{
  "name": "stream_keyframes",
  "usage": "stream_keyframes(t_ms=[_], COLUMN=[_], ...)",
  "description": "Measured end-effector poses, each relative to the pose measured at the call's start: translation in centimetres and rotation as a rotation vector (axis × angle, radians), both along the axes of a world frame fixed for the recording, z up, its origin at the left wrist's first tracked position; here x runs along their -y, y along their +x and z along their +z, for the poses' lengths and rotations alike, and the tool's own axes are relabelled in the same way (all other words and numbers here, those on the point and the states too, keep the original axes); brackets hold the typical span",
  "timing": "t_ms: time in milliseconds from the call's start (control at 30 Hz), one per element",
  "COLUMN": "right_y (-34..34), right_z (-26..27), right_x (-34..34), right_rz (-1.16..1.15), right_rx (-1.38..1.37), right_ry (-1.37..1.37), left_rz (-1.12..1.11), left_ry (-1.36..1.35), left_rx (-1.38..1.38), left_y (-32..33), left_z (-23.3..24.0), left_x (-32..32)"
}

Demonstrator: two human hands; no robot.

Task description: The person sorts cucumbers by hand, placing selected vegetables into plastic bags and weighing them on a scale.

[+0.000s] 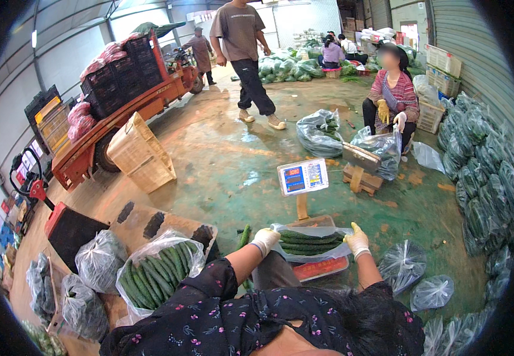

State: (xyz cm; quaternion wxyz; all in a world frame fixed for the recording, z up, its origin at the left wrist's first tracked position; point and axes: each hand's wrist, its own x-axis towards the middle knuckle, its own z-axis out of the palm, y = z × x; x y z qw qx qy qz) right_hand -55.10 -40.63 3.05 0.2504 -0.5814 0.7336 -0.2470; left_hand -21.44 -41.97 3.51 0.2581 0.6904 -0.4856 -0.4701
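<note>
My left hand point(266, 240), in a white glove, grips the left side of a clear plastic bag point(312, 257). On the bag's right edge, my right hand point(357, 240) holds on with a cream glove that is yellow at the fingers. Several dark green cucumbers point(310, 242) lie side by side in the bag's mouth. Below it shows the red and silver platform of a weighing scale point(321, 269). The scale's lit display point(303, 177) stands on a post just beyond. A loose cucumber point(244, 236) is left of my left hand.
To my left is a large open bag of cucumbers point(159, 273), with tied bags point(101, 260) beside it. More tied bags point(402, 265) sit at right, near a tall pile of filled bags point(483, 178). Across from me a seated co-worker point(392, 95) handles a bag; another person point(244, 49) walks past a loaded cart point(128, 115).
</note>
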Motion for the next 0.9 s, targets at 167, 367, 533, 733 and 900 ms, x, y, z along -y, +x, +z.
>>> stream_keyframes(t_ms=[167, 367, 533, 733, 900], right_y=[0.1, 2.9, 2.0, 2.7, 3.7], right_z=[-1.7, 6.5, 16.4, 30.0, 36.1], right_x=[0.6, 3.5, 0.9, -7.8, -13.5], right_rz=[-0.131, -0.024, 0.201, 0.466, 0.591], right_rx=[0.888, 1.345, 1.408, 1.193, 0.752], right_ry=[-0.109, -0.204, -0.476, -0.840, -1.095], left_rz=[0.081, 0.219, 0.092, -0.132, -0.358], left_ry=[0.056, -0.048, -0.257, -0.356, -0.693], left_rx=[-0.188, -0.566, -0.929, -1.236, -1.204], left_y=[-1.7, 2.1, 2.0, 2.0, 3.3], left_z=[2.2, 2.9, 12.3, 25.5, 32.7], left_x=[-0.3, 1.7, 0.3, -5.0, -13.5])
